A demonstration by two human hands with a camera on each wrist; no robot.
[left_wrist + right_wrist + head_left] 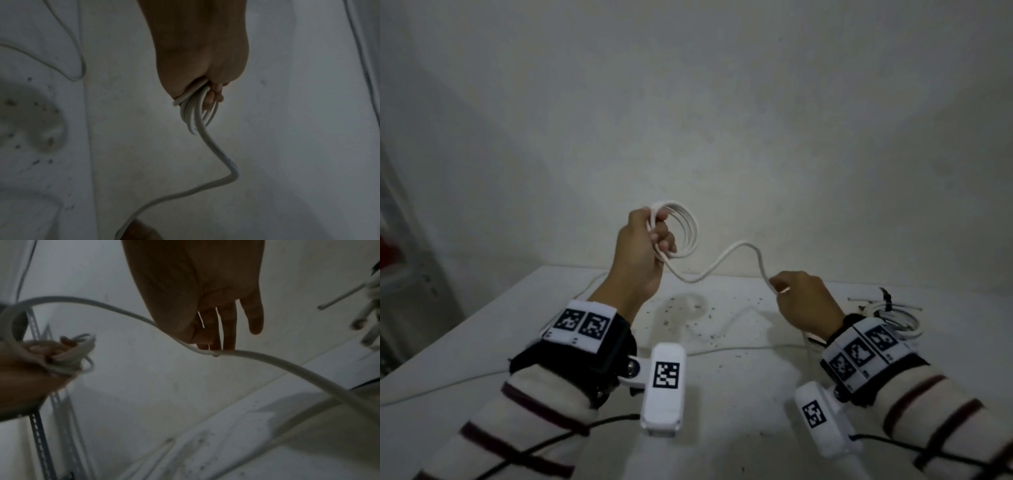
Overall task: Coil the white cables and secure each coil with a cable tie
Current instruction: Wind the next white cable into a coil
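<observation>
White cable [726,255] coil in left hand [642,253], right hand [803,301] pinching its tail

White cable [726,258], part-coiled (several loops), its free length sagging above the table [482,329]

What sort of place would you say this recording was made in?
Probably a plain workroom or storage space: a bare, speckled white table against an unfinished wall, with slotted metal shelving alongside.

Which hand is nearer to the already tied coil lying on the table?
Right. The right hand hovers just beside the tied coil at the table's right side, pinching the loose cable. The left hand is raised farther left, gripping the new coil.
</observation>
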